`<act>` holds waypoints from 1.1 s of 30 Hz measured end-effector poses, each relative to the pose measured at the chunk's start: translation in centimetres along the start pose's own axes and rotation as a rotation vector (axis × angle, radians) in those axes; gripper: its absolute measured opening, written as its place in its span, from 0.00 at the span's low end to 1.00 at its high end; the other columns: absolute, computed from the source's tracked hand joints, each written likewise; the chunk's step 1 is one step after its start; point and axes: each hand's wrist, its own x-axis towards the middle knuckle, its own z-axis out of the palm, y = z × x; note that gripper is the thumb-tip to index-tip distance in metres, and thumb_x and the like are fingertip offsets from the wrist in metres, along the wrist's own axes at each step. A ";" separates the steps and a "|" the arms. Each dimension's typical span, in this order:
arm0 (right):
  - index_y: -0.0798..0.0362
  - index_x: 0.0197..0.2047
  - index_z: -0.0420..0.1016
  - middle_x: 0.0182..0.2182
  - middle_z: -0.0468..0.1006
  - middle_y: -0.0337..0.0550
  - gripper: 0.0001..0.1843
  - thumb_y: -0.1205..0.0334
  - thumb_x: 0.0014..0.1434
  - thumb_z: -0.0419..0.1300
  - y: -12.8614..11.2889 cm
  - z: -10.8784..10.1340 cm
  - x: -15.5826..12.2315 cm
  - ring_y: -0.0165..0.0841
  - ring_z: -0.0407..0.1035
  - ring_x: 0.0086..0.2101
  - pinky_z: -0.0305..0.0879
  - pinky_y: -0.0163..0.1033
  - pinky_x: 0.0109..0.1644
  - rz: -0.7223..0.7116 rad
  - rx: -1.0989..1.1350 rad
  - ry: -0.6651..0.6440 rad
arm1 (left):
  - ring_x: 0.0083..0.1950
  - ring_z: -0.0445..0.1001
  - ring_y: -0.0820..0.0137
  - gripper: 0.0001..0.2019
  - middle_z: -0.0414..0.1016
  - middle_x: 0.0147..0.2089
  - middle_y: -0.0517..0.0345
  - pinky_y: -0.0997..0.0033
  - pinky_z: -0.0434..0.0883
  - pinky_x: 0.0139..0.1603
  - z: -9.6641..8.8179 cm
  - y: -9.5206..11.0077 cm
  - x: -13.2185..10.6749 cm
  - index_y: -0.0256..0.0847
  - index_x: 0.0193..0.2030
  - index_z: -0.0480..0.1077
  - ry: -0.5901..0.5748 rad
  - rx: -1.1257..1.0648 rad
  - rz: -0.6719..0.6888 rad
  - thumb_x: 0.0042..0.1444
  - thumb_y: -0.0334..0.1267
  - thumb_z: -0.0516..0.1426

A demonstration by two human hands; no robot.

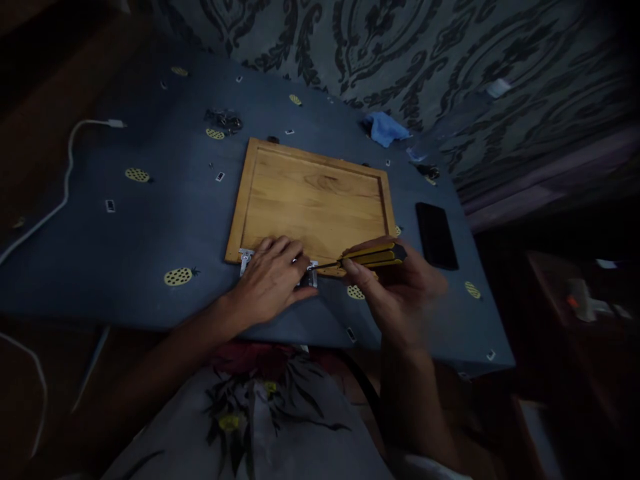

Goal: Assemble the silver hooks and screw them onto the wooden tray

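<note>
A wooden panel with a raised frame [320, 193] lies flat on a blue patterned cloth. A metal bracket [246, 257] runs along the panel's near edge. My left hand [273, 277] lies on that bracket with its fingers curled over it, pressing it to the wood. My right hand [395, 287] grips a yellow and black screwdriver [373, 255], which lies nearly level. Its thin shaft points left, and its tip meets the bracket's right end [313, 270] beside my left fingertips.
A black phone [437, 235] lies right of the panel. A crumpled blue cloth [384, 128] sits at the back, a small pile of metal hardware [223, 120] at the back left. A white cable [65, 177] runs along the left. The cloth's front edge [300, 333] is near my body.
</note>
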 end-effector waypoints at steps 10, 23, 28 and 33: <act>0.48 0.43 0.80 0.38 0.83 0.39 0.07 0.59 0.61 0.68 -0.4 0.0 -0.4 0.28 0.76 0.29 0.77 0.36 0.35 0.076 0.082 -0.039 | 0.52 0.72 0.57 0.22 0.76 0.47 0.49 0.59 0.66 0.51 0.0 -0.3 0.1 0.35 0.47 0.75 -0.008 0.014 -0.003 0.62 0.55 0.63; 0.48 0.33 0.77 0.30 0.77 0.37 0.11 0.51 0.60 0.69 1.2 1.0 -0.7 0.30 0.70 0.24 0.70 0.38 0.26 -0.023 0.047 0.344 | 0.52 0.71 0.57 0.20 0.76 0.48 0.49 0.59 0.65 0.52 -0.1 -0.2 0.0 0.36 0.49 0.74 -0.005 -0.019 0.012 0.62 0.52 0.64; 0.47 0.35 0.75 0.30 0.77 0.37 0.10 0.51 0.61 0.69 1.2 0.5 -0.9 0.31 0.72 0.26 0.70 0.40 0.29 0.013 -0.041 0.284 | 0.51 0.71 0.57 0.20 0.76 0.47 0.50 0.59 0.65 0.52 -0.3 -0.1 0.2 0.35 0.49 0.75 -0.010 -0.021 0.018 0.62 0.51 0.65; 0.46 0.36 0.77 0.32 0.77 0.38 0.08 0.53 0.62 0.68 2.5 0.1 -1.4 0.33 0.73 0.29 0.72 0.42 0.33 0.025 -0.083 0.233 | 0.51 0.71 0.57 0.19 0.76 0.47 0.50 0.58 0.65 0.52 -0.3 0.0 0.3 0.37 0.47 0.75 -0.012 -0.028 0.002 0.61 0.52 0.65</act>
